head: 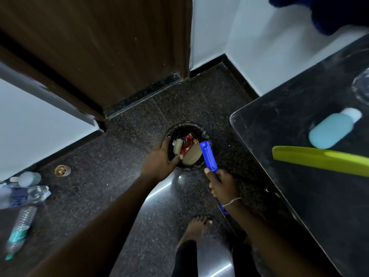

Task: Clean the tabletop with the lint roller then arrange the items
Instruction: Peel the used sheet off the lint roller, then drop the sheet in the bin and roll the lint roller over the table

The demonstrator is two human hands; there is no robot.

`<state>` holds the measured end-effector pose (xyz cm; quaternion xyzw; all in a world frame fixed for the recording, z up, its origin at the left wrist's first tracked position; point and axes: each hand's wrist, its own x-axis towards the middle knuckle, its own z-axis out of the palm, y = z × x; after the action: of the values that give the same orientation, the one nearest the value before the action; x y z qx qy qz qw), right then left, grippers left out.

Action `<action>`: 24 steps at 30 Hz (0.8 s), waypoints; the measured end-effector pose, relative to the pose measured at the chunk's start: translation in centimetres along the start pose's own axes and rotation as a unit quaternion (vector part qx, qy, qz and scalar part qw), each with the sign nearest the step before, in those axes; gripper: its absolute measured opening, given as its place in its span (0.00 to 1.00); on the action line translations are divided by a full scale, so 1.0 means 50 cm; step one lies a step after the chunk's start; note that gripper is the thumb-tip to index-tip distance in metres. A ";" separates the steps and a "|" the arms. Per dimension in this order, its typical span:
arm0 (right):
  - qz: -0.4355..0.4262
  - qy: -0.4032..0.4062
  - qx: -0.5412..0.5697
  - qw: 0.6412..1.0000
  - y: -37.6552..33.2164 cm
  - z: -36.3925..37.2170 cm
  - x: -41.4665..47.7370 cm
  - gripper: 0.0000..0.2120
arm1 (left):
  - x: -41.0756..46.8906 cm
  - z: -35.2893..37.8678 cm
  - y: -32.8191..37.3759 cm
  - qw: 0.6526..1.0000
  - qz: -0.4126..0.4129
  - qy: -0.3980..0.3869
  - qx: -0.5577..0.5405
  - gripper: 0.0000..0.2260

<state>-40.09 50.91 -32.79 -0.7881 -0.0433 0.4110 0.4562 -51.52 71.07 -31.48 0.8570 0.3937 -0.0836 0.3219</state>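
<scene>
The lint roller has a blue handle and a tan roll. I hold it over a small black bin on the floor. My right hand is closed around the handle. My left hand reaches in from the left, its fingertips pinching the roll's left edge. The dark tabletop stands at the right. On it lie a light blue bottle and a long green comb.
The bin holds a red wrapper and other scraps. Several plastic bottles and a paper cup lie on the floor at the left. A brown door and white walls close the corner. A glass item sits at the table's far edge. My bare foot stands below the bin.
</scene>
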 end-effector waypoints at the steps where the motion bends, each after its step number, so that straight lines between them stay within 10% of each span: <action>1: -0.003 0.000 0.008 1.000 -0.014 -0.001 -0.015 0.17 | -0.014 -0.019 0.005 1.000 0.011 0.001 0.009 0.36; 24: -0.103 0.075 0.090 0.988 -0.311 -0.174 -0.424 0.10 | -0.270 -0.346 0.316 0.950 0.262 0.064 0.160 0.37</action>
<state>-43.28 44.58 -6.02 -0.7634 -0.0525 0.3043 0.5674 -51.06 65.74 -4.95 0.9737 0.1567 -0.0030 0.1655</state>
